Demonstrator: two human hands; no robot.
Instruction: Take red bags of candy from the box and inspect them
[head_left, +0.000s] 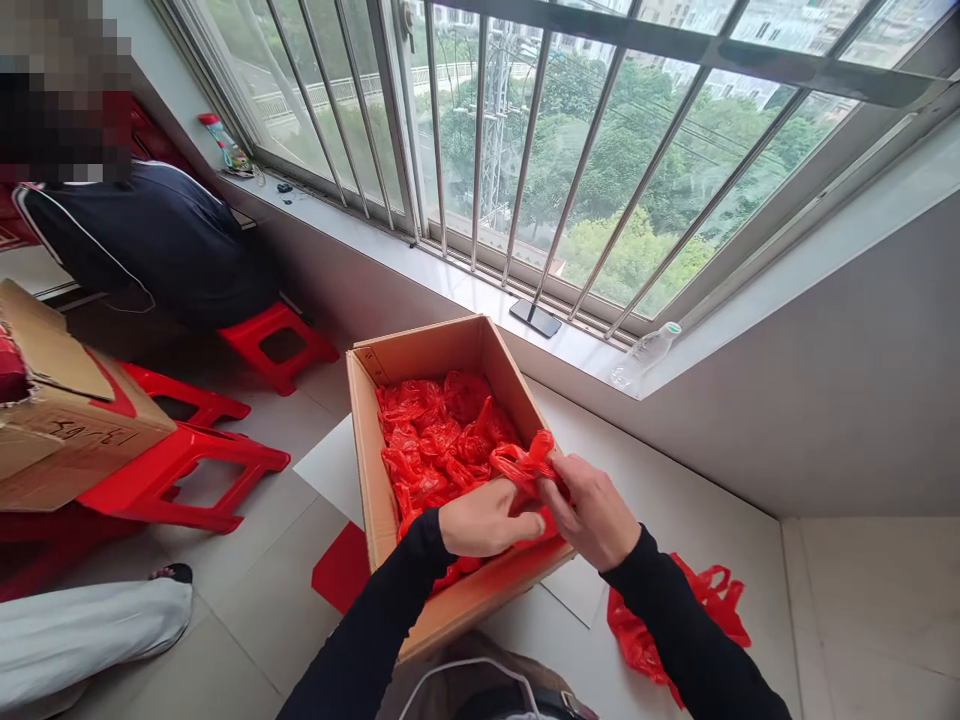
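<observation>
An open cardboard box (364,440) stands in front of me, filled with several knotted red plastic bags (427,440). Over its near right part, my left hand (484,520) and my right hand (596,505) both grip the top of one red bag (525,465). The fingers of my left hand are curled at the bag's left side, partly hidden by the plastic. My right hand pinches the bag's twisted handles from the right. More red bags (637,630) lie beside the box, partly behind my right forearm.
A phone (535,317) and a clear bottle (646,352) lie on the windowsill (450,275). At the left are red stools (187,475), another cardboard box (82,430) and a seated person in dark clothing (150,240). Another person's pale trouser leg (97,635) shows at lower left.
</observation>
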